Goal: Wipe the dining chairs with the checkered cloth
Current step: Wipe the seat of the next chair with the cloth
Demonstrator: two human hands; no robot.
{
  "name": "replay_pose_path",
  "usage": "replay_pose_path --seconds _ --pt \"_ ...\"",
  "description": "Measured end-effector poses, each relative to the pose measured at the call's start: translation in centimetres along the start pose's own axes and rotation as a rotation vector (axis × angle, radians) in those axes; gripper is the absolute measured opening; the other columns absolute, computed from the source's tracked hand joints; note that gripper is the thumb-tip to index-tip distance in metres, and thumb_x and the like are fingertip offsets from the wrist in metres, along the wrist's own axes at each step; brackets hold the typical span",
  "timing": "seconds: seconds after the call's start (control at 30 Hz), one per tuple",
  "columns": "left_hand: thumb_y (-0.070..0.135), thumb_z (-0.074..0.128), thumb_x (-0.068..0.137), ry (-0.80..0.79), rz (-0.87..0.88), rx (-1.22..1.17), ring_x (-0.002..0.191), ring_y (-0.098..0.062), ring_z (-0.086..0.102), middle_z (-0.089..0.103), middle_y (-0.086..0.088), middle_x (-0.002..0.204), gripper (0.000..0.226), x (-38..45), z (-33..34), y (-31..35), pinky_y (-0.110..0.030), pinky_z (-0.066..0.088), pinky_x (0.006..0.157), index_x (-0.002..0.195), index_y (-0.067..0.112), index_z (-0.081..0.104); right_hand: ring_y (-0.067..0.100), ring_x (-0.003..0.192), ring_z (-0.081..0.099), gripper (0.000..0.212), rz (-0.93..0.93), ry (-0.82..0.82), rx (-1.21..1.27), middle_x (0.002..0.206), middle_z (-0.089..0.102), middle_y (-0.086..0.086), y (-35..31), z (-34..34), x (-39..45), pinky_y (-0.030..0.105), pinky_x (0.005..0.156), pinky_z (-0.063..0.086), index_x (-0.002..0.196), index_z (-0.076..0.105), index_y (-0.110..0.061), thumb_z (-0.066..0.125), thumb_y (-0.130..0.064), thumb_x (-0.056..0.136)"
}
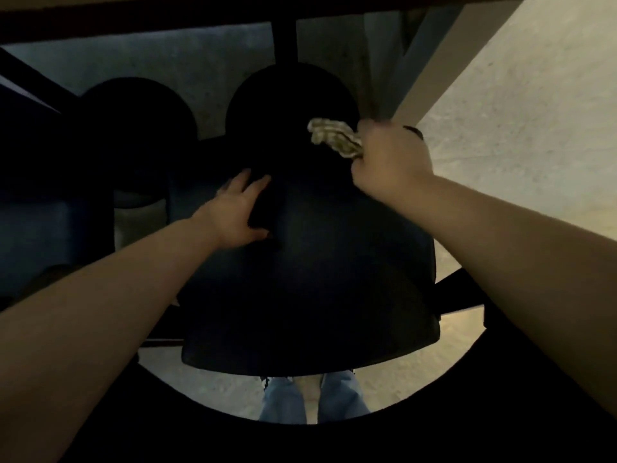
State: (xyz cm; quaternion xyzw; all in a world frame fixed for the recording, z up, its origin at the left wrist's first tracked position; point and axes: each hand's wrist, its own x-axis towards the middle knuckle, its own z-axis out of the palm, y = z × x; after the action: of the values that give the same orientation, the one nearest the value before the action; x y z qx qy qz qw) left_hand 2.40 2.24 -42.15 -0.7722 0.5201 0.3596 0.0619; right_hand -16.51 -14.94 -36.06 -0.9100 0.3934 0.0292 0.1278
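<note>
A dark dining chair (317,279) fills the middle of the view, seen from above, its rounded seat tucked toward the table. My right hand (389,158) grips the bunched checkered cloth (334,137) against the right side of the chair, near the top of its backrest. My left hand (238,208) grips the backrest's left edge, fingers stretched over the far side and thumb on the near side.
A second dark chair (140,128) stands to the left under the table. The table's edge (233,11) runs across the top, with a pale table leg (440,68) at upper right. Pale floor (534,111) lies to the right. My jeans-clad legs (314,399) show below the chair.
</note>
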Motion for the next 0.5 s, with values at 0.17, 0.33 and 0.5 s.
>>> replay_pose_path --seconds 0.17,0.33,0.5 --pt "0.038 0.085 0.069 -0.24 -0.167 0.269 0.14 -0.045 -0.026 -0.042 -0.008 0.15 0.14 -0.5 2.9 -3.2 -0.061 0.031 0.109 0.145 0.03 -0.032 0.025 0.114 0.05 0.045 -0.099 -0.469 0.236 0.121 0.055 0.008 -0.6 6.6 -3.2 0.04 0.095 0.046 0.118 0.06 -0.016 0.061 -0.045 0.084" --pt "0.032 0.086 0.068 -0.216 -0.169 0.235 0.142 -0.043 -0.024 -0.042 -0.007 0.15 0.14 -0.4 2.9 -3.3 -0.058 0.033 0.109 0.147 0.03 -0.028 0.032 0.143 0.017 0.059 0.018 -0.13 0.245 0.148 0.031 0.014 -2.5 12.4 -4.3 0.049 0.117 0.02 0.142 0.039 -0.008 0.052 -0.038 0.092" --pt "0.029 0.086 0.069 -0.199 -0.168 0.227 0.141 -0.043 -0.026 -0.042 -0.007 0.15 0.138 -0.1 3.5 -3.5 -0.061 0.029 0.109 0.147 0.03 -0.028 0.028 0.147 0.001 0.065 -0.055 -0.02 0.147 0.158 0.014 0.012 -4.8 15.6 -3.4 0.048 0.119 -0.001 0.148 0.024 -0.003 0.043 -0.037 0.096"
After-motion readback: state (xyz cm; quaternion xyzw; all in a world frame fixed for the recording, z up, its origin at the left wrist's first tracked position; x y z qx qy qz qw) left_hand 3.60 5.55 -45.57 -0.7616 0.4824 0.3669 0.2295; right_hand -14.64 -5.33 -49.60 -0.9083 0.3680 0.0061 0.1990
